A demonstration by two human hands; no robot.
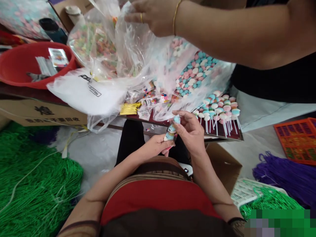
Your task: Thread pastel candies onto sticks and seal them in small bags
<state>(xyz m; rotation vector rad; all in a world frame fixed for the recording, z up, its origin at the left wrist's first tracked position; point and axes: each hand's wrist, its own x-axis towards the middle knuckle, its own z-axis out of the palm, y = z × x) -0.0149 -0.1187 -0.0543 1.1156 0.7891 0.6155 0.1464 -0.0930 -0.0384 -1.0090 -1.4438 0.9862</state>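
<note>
Close to my lap, in front of the table edge, my left hand (pixel 158 144) and my right hand (pixel 190 130) are closed around a stack of blue and white candies (pixel 171 128). My left fingers pinch its lower end, and my right thumb and fingers grip the upper part. A pink bit shows under my left fingers; I cannot tell what it is. Just beyond, lollipops with white sticks (pixel 223 110) lie at the table edge to the right. Yellow twist ties (pixel 130 109) and printed wrappers (pixel 155 99) lie ahead to the left.
A co-worker's hand (pixel 155 14) rests on clear plastic bags at the back. Loose pink, blue and white candies (pixel 192 75) lie in plastic. A red basin (pixel 22 62) stands left. Green cords (pixel 37 184), purple cords (pixel 291 177) and a cardboard box (pixel 222 164) are below.
</note>
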